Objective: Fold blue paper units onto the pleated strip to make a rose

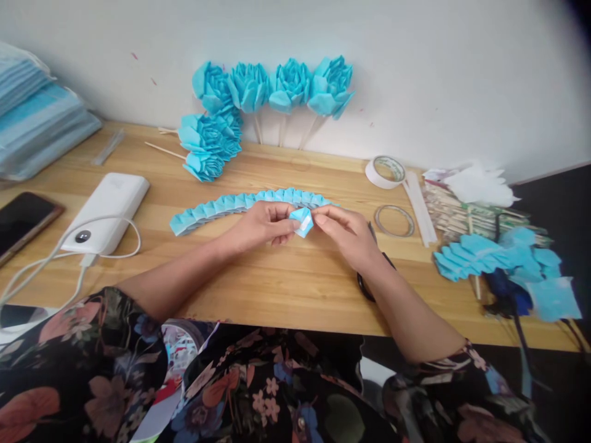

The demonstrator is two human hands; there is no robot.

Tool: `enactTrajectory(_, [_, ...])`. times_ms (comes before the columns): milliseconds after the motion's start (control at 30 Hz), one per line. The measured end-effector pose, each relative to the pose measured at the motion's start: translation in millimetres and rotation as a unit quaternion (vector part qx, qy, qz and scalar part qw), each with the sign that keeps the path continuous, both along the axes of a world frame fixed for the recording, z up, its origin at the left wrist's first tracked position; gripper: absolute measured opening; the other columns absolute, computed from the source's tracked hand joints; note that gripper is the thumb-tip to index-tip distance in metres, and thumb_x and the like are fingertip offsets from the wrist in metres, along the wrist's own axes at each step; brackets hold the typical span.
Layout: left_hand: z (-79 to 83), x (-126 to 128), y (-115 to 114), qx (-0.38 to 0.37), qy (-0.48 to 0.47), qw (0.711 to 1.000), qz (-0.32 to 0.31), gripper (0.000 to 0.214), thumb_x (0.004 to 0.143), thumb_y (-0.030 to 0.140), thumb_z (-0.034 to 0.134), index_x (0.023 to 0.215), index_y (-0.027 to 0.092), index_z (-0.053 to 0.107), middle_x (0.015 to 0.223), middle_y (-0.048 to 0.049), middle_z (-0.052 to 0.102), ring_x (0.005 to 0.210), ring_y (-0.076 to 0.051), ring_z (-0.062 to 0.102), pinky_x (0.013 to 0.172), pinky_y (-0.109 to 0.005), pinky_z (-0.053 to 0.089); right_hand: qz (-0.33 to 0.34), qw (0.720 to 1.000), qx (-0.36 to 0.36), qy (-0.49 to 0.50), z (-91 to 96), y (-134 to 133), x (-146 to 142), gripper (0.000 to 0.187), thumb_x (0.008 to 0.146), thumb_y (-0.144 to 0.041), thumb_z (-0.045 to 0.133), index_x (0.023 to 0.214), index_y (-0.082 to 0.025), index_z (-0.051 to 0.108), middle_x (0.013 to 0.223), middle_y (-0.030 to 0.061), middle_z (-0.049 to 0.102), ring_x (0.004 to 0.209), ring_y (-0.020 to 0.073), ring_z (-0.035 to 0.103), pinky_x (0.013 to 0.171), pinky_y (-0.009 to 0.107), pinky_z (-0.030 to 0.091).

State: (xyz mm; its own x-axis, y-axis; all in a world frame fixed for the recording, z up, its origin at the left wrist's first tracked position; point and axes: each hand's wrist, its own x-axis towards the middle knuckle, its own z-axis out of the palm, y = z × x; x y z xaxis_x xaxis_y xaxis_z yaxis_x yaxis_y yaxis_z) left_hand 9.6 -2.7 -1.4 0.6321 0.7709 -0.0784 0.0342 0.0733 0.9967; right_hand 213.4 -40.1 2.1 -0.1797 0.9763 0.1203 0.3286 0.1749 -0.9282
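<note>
The left hand (264,223) pinches a small folded blue piece (301,220) between thumb and fingers, above the middle of the bench (277,295). The right hand (344,237) has its fingertips at the piece's right edge; I cannot tell whether they grip it. Just behind both hands lies a curved blue strip (198,218). 4 blue flowers (290,86) on sticks stand at the wall (415,74). A tape roll (383,181) lies to the right, a power bank (108,209) and phone (25,224) to the left.
</note>
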Motion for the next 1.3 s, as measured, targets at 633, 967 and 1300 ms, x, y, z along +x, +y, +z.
enactTrajectory(633, [2.2, 0.6, -2.0, 0.093, -0.016, 0.981, 0.17, 0.022, 0.091, 0.037, 0.06, 0.081, 0.016, 0.06, 0.062, 0.0018, 0.056, 0.053, -0.008, 0.048, 0.049, -0.021, 0.038, -0.049, 0.998, -0.01, 0.044, -2.6, 1.5, -2.6, 0.015, 0.08, -0.032, 0.065, 0.071, -0.02, 0.062, 0.067, -0.002, 0.059, 0.064, 0.0119, 0.051, 0.063, 0.027, 0.042])
enactTrajectory(967, [1.7, 12.0, -20.9, 0.355, 0.126, 0.916, 0.14, 0.012, 0.088, 0.019, 0.059, 0.082, 0.017, 0.069, 0.068, 0.0001, 0.063, 0.061, -0.01, 0.05, 0.061, -0.024, 0.038, -0.095, 0.995, 0.026, 0.031, -3.4, -3.1, -12.2, 0.011, 0.078, -0.029, 0.066, 0.073, -0.02, 0.064, 0.069, -0.0025, 0.062, 0.064, 0.0107, 0.054, 0.063, 0.026, 0.046])
enactTrajectory(1300, [-4.9, 11.2, -14.0, 0.318, 0.144, 0.921, 0.176, 0.013, 0.088, 0.023, 0.061, 0.085, 0.017, 0.072, 0.073, -0.0018, 0.069, 0.063, -0.011, 0.054, 0.062, -0.024, 0.039, -0.093, 0.994, 0.061, 0.002, -7.7, -4.0, -13.8, 0.01, 0.081, -0.027, 0.066, 0.074, -0.021, 0.066, 0.071, -0.0018, 0.067, 0.065, 0.0118, 0.059, 0.064, 0.027, 0.05])
